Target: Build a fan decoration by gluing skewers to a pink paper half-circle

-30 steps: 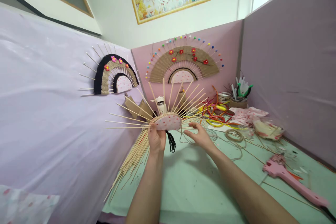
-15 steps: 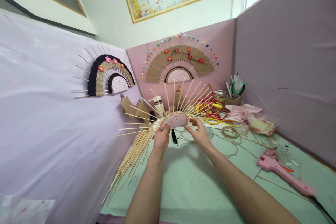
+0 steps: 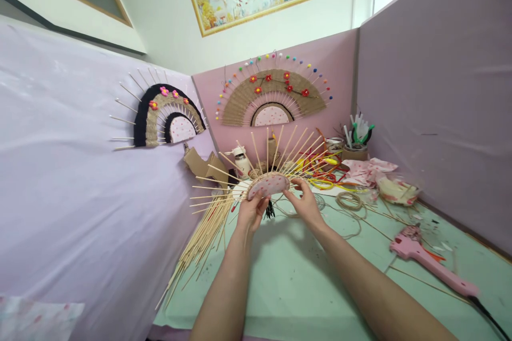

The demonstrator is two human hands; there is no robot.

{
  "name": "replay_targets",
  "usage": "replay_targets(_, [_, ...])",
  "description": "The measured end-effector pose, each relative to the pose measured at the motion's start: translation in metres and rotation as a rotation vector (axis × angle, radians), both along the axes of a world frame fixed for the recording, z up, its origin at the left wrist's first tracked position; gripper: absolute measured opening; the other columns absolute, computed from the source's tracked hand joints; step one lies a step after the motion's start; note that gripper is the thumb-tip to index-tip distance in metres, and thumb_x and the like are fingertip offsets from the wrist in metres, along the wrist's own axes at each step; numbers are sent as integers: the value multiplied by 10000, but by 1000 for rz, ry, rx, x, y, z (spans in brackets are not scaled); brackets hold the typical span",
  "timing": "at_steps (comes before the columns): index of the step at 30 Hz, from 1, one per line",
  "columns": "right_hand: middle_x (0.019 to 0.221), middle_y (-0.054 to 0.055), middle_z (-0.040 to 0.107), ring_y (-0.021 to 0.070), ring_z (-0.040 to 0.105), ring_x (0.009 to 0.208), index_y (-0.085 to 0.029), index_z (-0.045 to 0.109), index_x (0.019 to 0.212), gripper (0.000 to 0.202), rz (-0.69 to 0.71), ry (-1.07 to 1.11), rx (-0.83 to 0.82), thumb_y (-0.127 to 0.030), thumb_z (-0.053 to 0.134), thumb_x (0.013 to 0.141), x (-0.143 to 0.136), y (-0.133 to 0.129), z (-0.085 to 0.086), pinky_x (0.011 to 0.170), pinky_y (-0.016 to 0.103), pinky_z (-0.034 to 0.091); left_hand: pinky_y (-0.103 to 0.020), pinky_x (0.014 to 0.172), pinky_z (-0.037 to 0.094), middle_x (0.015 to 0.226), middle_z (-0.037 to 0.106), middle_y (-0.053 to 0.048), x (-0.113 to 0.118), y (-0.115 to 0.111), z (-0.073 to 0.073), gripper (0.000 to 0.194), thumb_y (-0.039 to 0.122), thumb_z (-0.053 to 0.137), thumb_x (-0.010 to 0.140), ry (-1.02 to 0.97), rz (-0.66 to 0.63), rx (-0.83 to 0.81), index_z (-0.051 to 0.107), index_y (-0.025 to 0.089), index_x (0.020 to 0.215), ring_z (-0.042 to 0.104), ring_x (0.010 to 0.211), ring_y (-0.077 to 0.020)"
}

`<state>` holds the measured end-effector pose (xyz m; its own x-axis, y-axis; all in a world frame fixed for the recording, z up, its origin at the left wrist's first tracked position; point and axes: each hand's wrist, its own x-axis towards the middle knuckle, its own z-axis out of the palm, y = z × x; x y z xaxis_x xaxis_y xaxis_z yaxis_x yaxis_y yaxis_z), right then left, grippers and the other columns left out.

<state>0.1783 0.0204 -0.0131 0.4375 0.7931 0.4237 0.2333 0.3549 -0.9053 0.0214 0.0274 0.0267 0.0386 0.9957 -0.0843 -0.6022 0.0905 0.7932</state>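
A half-round fan frame (image 3: 269,186), covered in pink dotted cloth with thin wooden sticks spreading from its curved edge, is held up over the table. My left hand (image 3: 253,212) grips its lower left edge, thumb on the front face. At the right corner, my right hand (image 3: 304,200) pinches the frame between thumb and fingers. A black tassel (image 3: 271,209) shows below the frame, behind my left fingers. Under and left of the frame lies a pile of loose sticks (image 3: 202,245).
A pink glue gun (image 3: 434,266) with a black cord lies at the right. Coiled cord (image 3: 350,201), coloured strands (image 3: 324,170), dotted cloth (image 3: 370,171) and a pot of glue sticks (image 3: 356,152) sit toward the back. Finished fans (image 3: 276,88) hang on the partitions.
The fan frame has shifted slightly right and tilted clockwise, its sticks turning with it. My left hand has moved a little right along the lower edge, its fingers curling in more.
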Motion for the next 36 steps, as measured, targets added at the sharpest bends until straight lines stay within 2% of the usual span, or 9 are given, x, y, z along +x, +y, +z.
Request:
replay_targets(3, [1158,114,628,277,578,1025,-199,574,1077,490,-6,-13,39,-480,646,682,-2,1,-2,893,447,447,-159,649,587,767,711,-30,4,-1,0,135,10,661,793,-177,-12,-62,635,128,854,715,721,-115])
replay_targets(9, [1146,122,621,278,579,1028,-197,563,1101,468,17,-23,68,-439,643,708,-8,-1,-4,911,487,465,-156,728,592,857,726,-80,8,-3,-3,182,12,493,906,-349,-59,-84,648,100,868,726,855,-128])
replay_targets(16, [1313,123,432,216,597,1044,-230,562,1114,386,41,75,153,-381,622,764,-12,-11,-1,889,426,535,-175,763,572,851,743,-59,0,0,-6,88,32,678,796,-318,33,111,693,117,811,720,823,-123])
replay_targets(18, [1247,122,492,221,606,1029,-218,560,1097,395,64,92,121,-413,634,760,-12,-11,1,883,427,538,-181,762,565,844,748,-47,-2,0,-7,100,85,762,734,-291,30,169,701,129,800,715,802,-120])
replay_targets(23, [1185,126,627,270,607,1103,-204,606,1061,490,208,129,-50,-485,722,677,-14,-12,6,910,442,516,-213,771,555,856,749,-37,-3,-2,-11,318,216,896,565,-219,-18,264,714,148,817,703,776,-126])
replay_targets(26, [1129,99,694,284,613,1114,-214,680,965,402,337,139,-110,-470,748,664,-15,-16,10,946,459,481,-227,779,553,865,742,-29,-2,-1,-12,335,217,898,556,-187,-16,259,712,159,829,697,777,-124])
replay_targets(30, [907,72,740,242,670,914,-196,665,731,292,498,222,-136,-482,715,697,-15,-21,14,836,392,510,-237,794,548,859,739,-31,-5,3,-12,290,206,875,599,-153,21,228,705,162,830,697,796,-129])
replay_targets(32, [808,53,715,182,653,719,-193,612,709,331,480,295,-115,-519,660,733,-14,-21,16,675,320,512,-238,802,547,849,741,-29,-9,7,-13,269,199,868,608,-154,46,219,703,162,817,700,812,-134])
replay_targets(36, [657,-38,580,83,443,474,-211,543,795,339,371,396,-35,-532,639,747,-6,-17,21,468,226,343,-223,781,556,829,743,-27,-15,14,-14,246,181,859,613,-158,90,209,703,154,802,706,809,-131])
